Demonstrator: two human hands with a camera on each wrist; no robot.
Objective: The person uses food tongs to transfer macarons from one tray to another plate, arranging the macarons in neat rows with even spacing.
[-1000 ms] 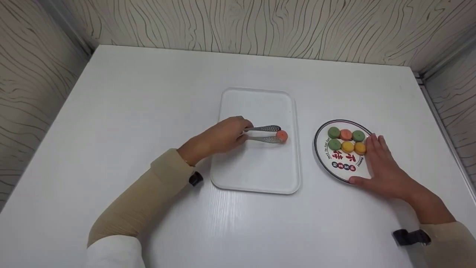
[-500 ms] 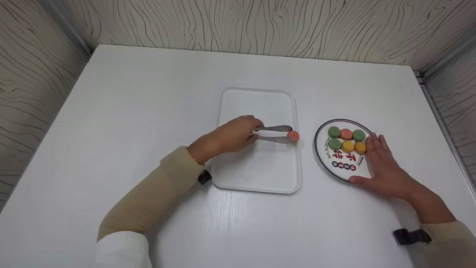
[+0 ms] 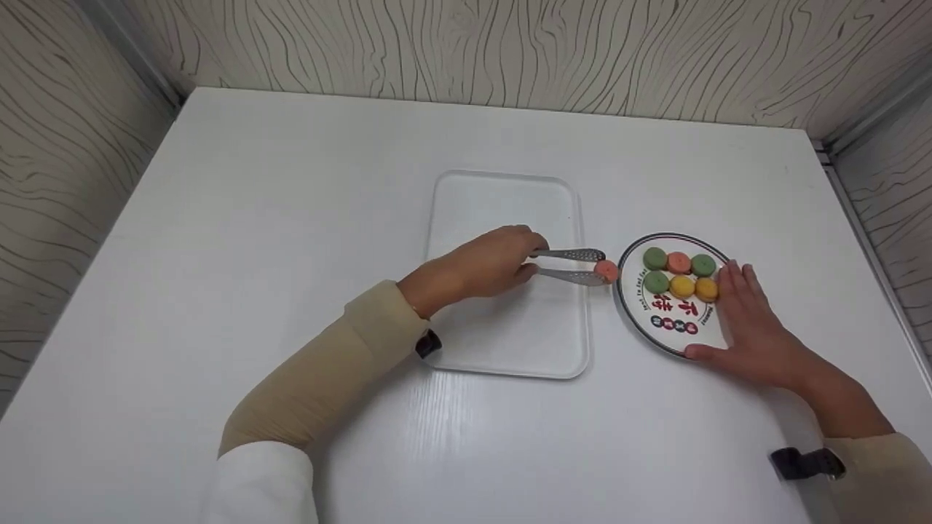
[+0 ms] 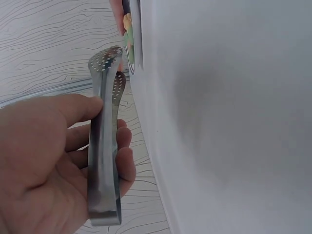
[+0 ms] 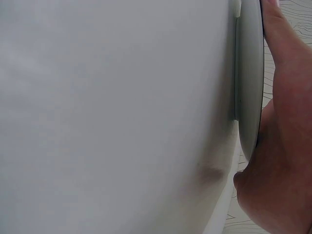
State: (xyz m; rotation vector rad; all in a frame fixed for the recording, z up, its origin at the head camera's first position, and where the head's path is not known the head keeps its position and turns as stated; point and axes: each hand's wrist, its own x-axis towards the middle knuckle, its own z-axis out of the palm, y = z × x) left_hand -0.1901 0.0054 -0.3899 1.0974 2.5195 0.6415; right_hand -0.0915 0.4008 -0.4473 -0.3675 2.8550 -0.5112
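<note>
My left hand (image 3: 499,262) grips metal tongs (image 4: 103,141) between thumb and curled fingers. The perforated tips of the tongs pinch a coral-orange macaron (image 3: 606,271), held at the left rim of the round plate (image 3: 641,327); whether it touches the rim I cannot tell. On the plate sit green (image 3: 655,258), orange (image 3: 678,263) and yellow macarons (image 3: 682,287) in two rows. My right hand (image 3: 757,342) rests on the plate's right side, fingers extended and thumb at the front rim. In the right wrist view, the plate's side (image 5: 251,73) appears beside that hand.
A white rectangular tray (image 3: 502,349) with a low rim lies beneath my left hand, left of the plate. Both stand on a white table (image 3: 291,167). Wood-grain patterned panels (image 3: 495,58) rise behind it and at the sides.
My left hand has moved right with the tongs and orange macaron, from over the tray to the plate's left rim. The right hand and plate have stayed in place.
</note>
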